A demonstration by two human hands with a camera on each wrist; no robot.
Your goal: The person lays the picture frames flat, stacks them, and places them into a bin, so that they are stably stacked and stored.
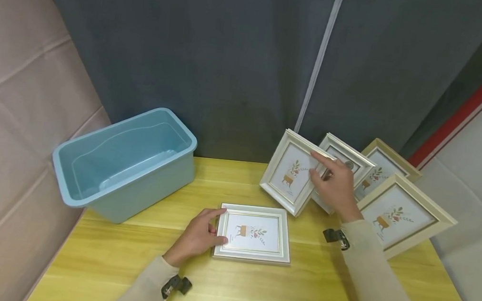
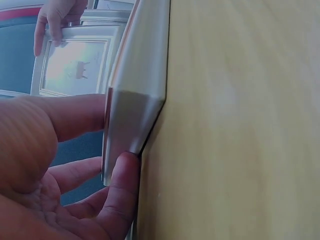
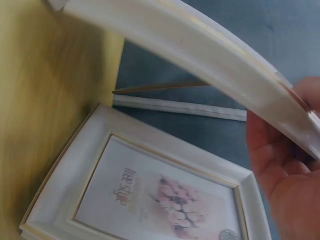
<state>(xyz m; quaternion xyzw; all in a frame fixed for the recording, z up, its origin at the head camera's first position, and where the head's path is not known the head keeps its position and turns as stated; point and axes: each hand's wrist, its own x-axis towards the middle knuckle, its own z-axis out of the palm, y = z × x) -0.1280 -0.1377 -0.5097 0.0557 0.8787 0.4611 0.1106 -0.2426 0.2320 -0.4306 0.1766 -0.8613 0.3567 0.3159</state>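
In the head view, a silvery-white picture frame point(image 1: 277, 230) lies face up on the wooden table. My left hand point(image 1: 197, 235) grips its left edge; the left wrist view shows fingers on the frame's rim point(image 2: 135, 122), close to the tabletop. To the right, a white picture frame point(image 1: 288, 174) stands tilted back, and my right hand point(image 1: 334, 182) pinches its right side near the top. The right wrist view has that frame's edge point(image 3: 195, 60) in the fingers. Behind it leans another white frame point(image 3: 170, 195) with a pink flower print, partly hidden by my right hand in the head view.
A blue plastic bin point(image 1: 123, 164) stands at the table's back left. Two more frames, one tan point(image 1: 388, 165) and one cream point(image 1: 407, 217), stand at the right, close to my right forearm. A dark grey curtain point(image 1: 190, 45) hangs behind the table point(image 1: 233, 293).
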